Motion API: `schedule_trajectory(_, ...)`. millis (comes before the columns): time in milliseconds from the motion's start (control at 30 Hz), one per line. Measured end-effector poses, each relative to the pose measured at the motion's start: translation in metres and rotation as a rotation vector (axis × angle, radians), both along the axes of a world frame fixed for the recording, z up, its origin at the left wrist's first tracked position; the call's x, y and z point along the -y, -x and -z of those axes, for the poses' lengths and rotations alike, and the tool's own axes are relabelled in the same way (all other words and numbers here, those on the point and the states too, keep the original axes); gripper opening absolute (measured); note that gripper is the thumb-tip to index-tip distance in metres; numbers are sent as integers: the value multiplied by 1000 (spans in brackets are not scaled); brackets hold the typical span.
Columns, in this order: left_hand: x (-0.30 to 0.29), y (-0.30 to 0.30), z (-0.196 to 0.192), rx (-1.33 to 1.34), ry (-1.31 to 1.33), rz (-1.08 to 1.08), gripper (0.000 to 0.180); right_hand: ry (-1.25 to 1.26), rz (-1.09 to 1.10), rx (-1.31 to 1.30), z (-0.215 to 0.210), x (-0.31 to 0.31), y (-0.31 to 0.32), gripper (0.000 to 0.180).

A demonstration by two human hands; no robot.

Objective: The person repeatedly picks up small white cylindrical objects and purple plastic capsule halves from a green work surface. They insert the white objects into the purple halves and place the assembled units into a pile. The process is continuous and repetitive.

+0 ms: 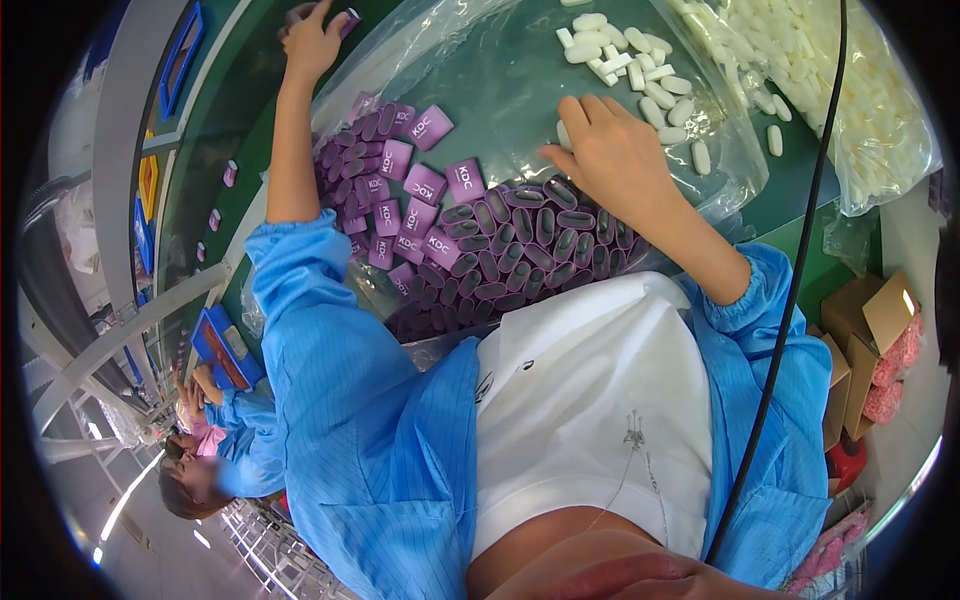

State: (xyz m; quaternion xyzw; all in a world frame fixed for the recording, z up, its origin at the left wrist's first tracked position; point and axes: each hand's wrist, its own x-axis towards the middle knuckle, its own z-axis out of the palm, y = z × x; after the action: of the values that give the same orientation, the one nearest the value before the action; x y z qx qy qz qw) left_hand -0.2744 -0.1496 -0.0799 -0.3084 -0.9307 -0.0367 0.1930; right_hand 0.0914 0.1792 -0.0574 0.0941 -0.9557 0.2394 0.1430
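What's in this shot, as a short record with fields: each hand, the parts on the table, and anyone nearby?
left hand: stretched far out, fingers closed on a small purple piece
right hand: resting palm down, touching a white capsule-shaped piece
purple caps: heaped on clear plastic sheet between the arms
white pieces: scattered beyond the right hand, more in a clear bag
surface: green table
nearby: another person in blue coat, lower left
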Motion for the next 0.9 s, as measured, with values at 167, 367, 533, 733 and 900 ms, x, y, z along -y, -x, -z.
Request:
schedule_trajectory(167, -87, -176, -92, 287, -36, 217, 33, 16, -27, -66, 13, -4, 1, 19)
schedule_trajectory(367, -88, -253, -81, 224, 134, 232, 36, 120, -53, -92, 10, -12, -3, 16)
schedule_trajectory(533, -108, -278, -77, 571, -246, 264, 41, 277, -53, -111, 3, -12, -7, 17)
schedule_trajectory(733, -146, -294, -72, 770, -477, 298, 33, 532, -312, -345, -22, -5, -2, 32)
schedule_trajectory(900, -154, -298, -62, 674, -428, 331, 31, 435, -325, -320, -13, -13, -1, 33)
